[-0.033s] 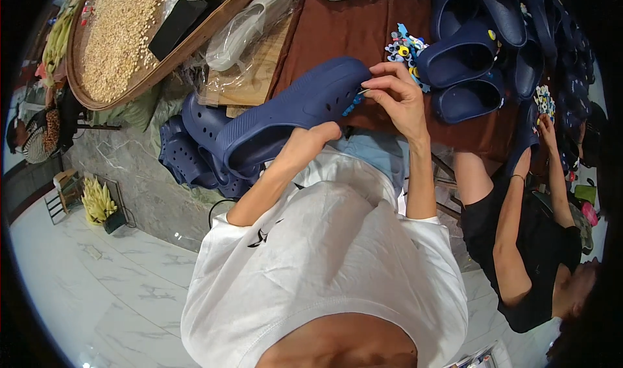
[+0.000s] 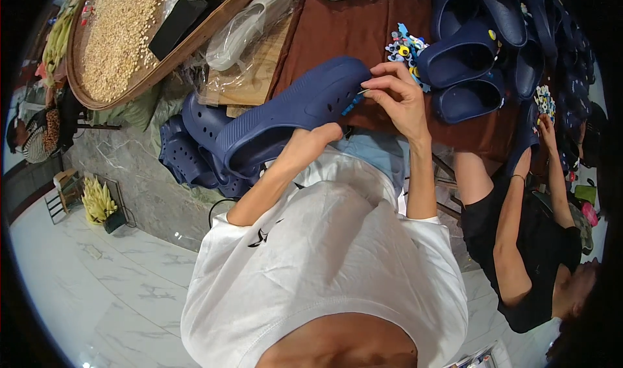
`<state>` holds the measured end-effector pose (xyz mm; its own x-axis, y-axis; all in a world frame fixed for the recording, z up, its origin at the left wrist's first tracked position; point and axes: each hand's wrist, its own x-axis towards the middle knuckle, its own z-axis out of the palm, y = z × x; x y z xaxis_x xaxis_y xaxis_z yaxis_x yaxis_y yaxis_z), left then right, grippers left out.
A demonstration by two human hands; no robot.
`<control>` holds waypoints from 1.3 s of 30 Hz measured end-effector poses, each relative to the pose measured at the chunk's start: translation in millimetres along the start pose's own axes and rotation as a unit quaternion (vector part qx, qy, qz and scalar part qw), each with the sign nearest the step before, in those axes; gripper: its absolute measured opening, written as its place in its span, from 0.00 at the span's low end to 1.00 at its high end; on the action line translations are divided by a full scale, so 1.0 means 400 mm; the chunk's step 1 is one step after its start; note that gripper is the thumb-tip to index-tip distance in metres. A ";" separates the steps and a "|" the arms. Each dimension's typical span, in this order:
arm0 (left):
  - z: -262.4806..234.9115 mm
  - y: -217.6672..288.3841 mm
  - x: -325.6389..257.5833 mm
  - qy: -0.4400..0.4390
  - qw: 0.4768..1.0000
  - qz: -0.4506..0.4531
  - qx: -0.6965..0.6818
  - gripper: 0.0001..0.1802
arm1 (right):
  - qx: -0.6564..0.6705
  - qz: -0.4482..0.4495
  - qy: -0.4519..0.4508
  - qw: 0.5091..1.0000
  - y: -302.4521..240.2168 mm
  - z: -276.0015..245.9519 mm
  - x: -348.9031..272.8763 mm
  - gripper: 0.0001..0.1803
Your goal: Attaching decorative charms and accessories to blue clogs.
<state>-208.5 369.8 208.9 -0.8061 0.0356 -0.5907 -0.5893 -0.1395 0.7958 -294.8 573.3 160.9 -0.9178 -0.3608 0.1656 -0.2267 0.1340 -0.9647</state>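
A navy clog point(image 2: 285, 108) with holes across its toe is tilted in front of me, toe pointing to the upper right. My left hand point(image 2: 308, 146) grips it at the foot opening, the fingers hidden inside. Close by the toe, my right hand point(image 2: 401, 102) pinches a small shoe charm point(image 2: 364, 91) between thumb and fingers; seen edge-on, it shows only a thin pale rim. Some blue charms point(image 2: 352, 105) lie just below the toe, partly hidden. Beyond my right hand is a pile of colourful charms point(image 2: 407, 47) on the brown tablecloth point(image 2: 334, 27).
More navy clogs point(image 2: 461, 60) crowd the right side, and others point(image 2: 188, 151) sit at the left. A wooden tray point(image 2: 123, 102) of pale grains and a bagged light clog point(image 2: 243, 31) stand upper left. At right, a person in black point(image 2: 519, 251) handles a clog and charms.
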 end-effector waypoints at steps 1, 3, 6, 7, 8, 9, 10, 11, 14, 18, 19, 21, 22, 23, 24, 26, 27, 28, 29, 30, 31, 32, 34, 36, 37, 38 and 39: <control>0.000 0.003 -0.002 -0.018 0.999 0.023 0.037 0.20 | -0.021 0.018 -0.011 1.000 -0.012 0.001 0.001 0.09; 0.008 -0.022 0.014 -0.010 0.986 0.154 0.059 0.21 | -0.041 0.036 -0.022 0.998 -0.033 0.002 0.004 0.08; 0.005 -0.035 0.014 -0.004 0.966 0.242 0.095 0.23 | -0.133 0.039 -0.049 0.989 -0.062 0.010 0.009 0.11; 0.003 -0.031 0.012 -0.006 0.973 0.202 0.110 0.25 | -0.102 0.073 -0.011 0.992 -0.072 0.019 0.009 0.15; -0.005 -0.017 0.010 -0.008 0.973 0.201 0.111 0.25 | -0.070 0.105 0.027 0.992 -0.078 0.022 0.008 0.18; -0.017 0.001 0.007 -0.037 0.985 0.132 0.108 0.26 | -0.069 0.107 0.028 0.991 -0.073 0.013 0.011 0.18; -0.022 0.011 0.007 -0.065 0.990 0.063 0.106 0.27 | -0.126 0.033 -0.004 0.991 -0.062 -0.003 0.020 0.22; -0.018 0.010 0.007 -0.066 0.990 0.062 0.107 0.27 | -0.183 -0.042 -0.035 0.982 -0.052 -0.013 0.028 0.25; -0.018 -0.001 0.017 -0.022 0.987 0.133 0.084 0.17 | -0.130 -0.037 -0.060 0.989 -0.038 -0.001 0.041 0.25; -0.022 0.029 0.026 -0.050 0.996 0.041 0.064 0.25 | -0.039 0.043 -0.085 0.995 -0.008 -0.005 0.039 0.27; -0.026 0.030 0.033 -0.063 0.996 0.028 0.061 0.24 | -0.007 0.057 -0.099 0.993 -0.002 -0.006 0.046 0.28; -0.028 0.022 0.053 -0.077 0.995 0.015 0.057 0.23 | 0.025 0.071 -0.112 0.991 0.009 -0.008 0.054 0.29; -0.028 0.004 0.069 -0.070 0.995 0.045 0.061 0.16 | -0.017 0.072 -0.115 0.991 0.016 -0.007 0.057 0.29; -0.030 -0.013 0.083 -0.064 0.993 0.074 0.065 0.10 | -0.058 0.074 -0.117 0.989 0.022 -0.006 0.057 0.29; -0.033 -0.024 0.095 -0.063 0.993 0.075 0.066 0.10 | -0.058 0.072 -0.117 0.989 0.028 -0.002 0.058 0.29; -0.039 -0.038 0.113 -0.038 0.999 -0.020 0.012 0.14 | -0.075 0.064 -0.098 0.990 0.041 0.009 0.060 0.28; -0.039 -0.040 0.117 -0.038 0.999 -0.019 0.013 0.14 | -0.074 0.063 -0.098 0.990 0.049 0.006 0.063 0.28; -0.038 -0.041 0.121 -0.044 0.997 -0.024 -0.060 0.14 | -0.027 0.092 -0.124 0.988 0.059 -0.001 0.068 0.29; -0.038 -0.039 0.124 -0.049 0.989 -0.029 -0.133 0.14 | 0.020 0.120 -0.149 0.981 0.067 -0.007 0.071 0.29; -0.042 -0.017 0.139 -0.087 0.970 -0.067 -0.217 0.18 | 0.020 0.120 -0.147 0.982 0.073 -0.012 0.072 0.29; -0.042 0.002 0.132 -0.088 0.963 -0.069 -0.246 0.19 | 0.038 0.130 -0.158 0.978 0.078 -0.016 0.072 0.28; -0.039 0.019 0.125 -0.090 0.955 -0.071 -0.274 0.21 | 0.055 0.140 -0.168 0.974 0.082 -0.020 0.072 0.27; -0.042 0.010 0.138 -0.104 0.947 -0.069 -0.294 0.23 | 0.011 0.160 -0.158 0.974 0.047 -0.007 0.065 0.24; -0.042 0.000 0.150 -0.122 0.939 -0.068 -0.314 0.24 | -0.053 0.105 -0.077 0.990 0.058 0.008 0.054 0.22; -0.042 -0.002 0.156 -0.112 0.935 -0.076 -0.327 0.25 | -0.109 0.061 -0.046 0.991 0.054 0.016 0.050 0.18; -0.041 -0.003 0.162 -0.102 0.931 -0.085 -0.339 0.26 | -0.111 0.060 -0.045 0.991 0.048 0.022 0.046 0.18; -0.041 -0.006 0.164 -0.104 0.931 -0.085 -0.338 0.26 | -0.143 0.053 -0.035 0.988 0.042 0.028 0.042 0.17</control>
<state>-259.1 356.1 166.3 -0.7390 0.2947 -0.6059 -0.5968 -0.7035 0.3858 -310.4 559.1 145.3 -0.9191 -0.3917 0.0428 -0.2226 0.4264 -0.8767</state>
